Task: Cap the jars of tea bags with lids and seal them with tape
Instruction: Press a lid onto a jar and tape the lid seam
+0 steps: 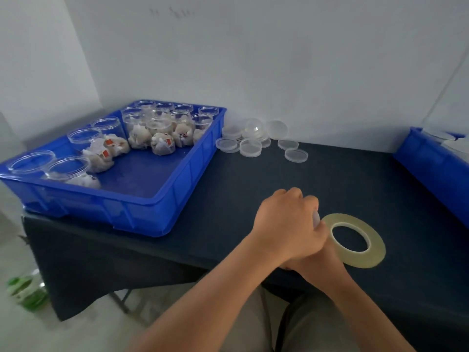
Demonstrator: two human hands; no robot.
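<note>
The flat yellowish translucent tape ring (355, 259) lay just right of the left hand (286, 224), its fingers curled on a small pale clear object (316, 220); the right hand (316, 260), beneath, hid its fingers.

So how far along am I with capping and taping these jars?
Early. Done: nothing I can confirm; the jars in the blue tray stand open. In hand: the left hand covers the right hand beside the tape roll; something pale shows at its edge, unclear what. Left: capping from the lids by the wall, then taping.
</note>
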